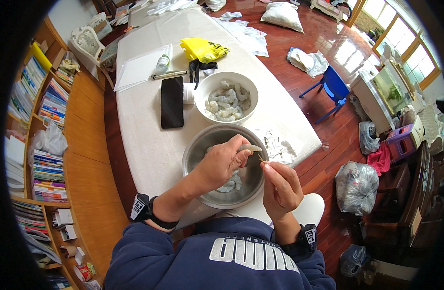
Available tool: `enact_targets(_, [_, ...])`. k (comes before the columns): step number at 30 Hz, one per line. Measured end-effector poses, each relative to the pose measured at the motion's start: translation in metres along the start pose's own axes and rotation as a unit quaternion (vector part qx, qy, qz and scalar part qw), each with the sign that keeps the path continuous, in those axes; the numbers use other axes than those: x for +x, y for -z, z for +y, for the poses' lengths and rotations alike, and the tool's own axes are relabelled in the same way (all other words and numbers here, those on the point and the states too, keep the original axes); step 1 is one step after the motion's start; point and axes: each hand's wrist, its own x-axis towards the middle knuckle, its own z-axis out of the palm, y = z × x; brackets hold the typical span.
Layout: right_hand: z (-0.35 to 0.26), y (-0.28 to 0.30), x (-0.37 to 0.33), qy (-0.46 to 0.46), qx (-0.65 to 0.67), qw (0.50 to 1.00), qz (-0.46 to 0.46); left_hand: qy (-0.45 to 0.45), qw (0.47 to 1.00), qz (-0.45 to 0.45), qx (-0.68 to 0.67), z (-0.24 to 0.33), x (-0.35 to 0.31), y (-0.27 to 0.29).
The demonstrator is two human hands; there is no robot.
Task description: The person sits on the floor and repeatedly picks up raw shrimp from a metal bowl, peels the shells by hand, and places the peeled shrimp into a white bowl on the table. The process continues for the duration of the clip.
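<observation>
Over the steel bowl (190, 147), my left hand (221, 162) is closed around a peeled grey shrimp (250, 148), whose end sticks out to the right. My right hand (282, 187) pinches a thin toothpick (261, 158), its tip at or close to the shrimp. More shrimp (231, 183) lie in the steel bowl, partly hidden by my left hand and forearm. Just beyond stands a white bowl (200, 107) filled with peeled shrimp (227, 102). A paper towel (281, 147) strewn with dark thin strands lies right of the steel bowl.
Beside the white bowl are a black phone (172, 103), a yellow plastic bag (202, 50) and a small bottle (162, 64). A bookshelf (53, 111) lines the left. To the right, a blue chair (332, 88) and a full plastic bag (357, 187) stand on the floor.
</observation>
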Motion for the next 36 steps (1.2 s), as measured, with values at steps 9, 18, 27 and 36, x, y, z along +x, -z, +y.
enact_targets(9, [0.0, -0.0015, 0.0003, 0.009, 0.001, 1.0, -0.011, -0.032, 0.999, 0.002, 0.01, 0.0041, -0.0016, -0.0019])
enact_targets(18, [0.0008, -0.003, 0.0031, 0.023, -0.004, 0.999, -0.022, -0.052, 0.998, 0.001, 0.022, 0.0024, -0.0013, -0.0036])
enact_targets(27, [-0.0006, -0.0034, 0.0043, 0.034, -0.031, 0.998, -0.04, -0.1, 0.99, 0.021, 0.093, -0.0009, -0.0004, -0.0049])
enact_targets(36, [0.0086, -0.0031, 0.0006, 0.115, -0.097, 0.986, -0.075, -0.127, 0.984, 0.026, 0.124, -0.004, -0.0019, -0.0074])
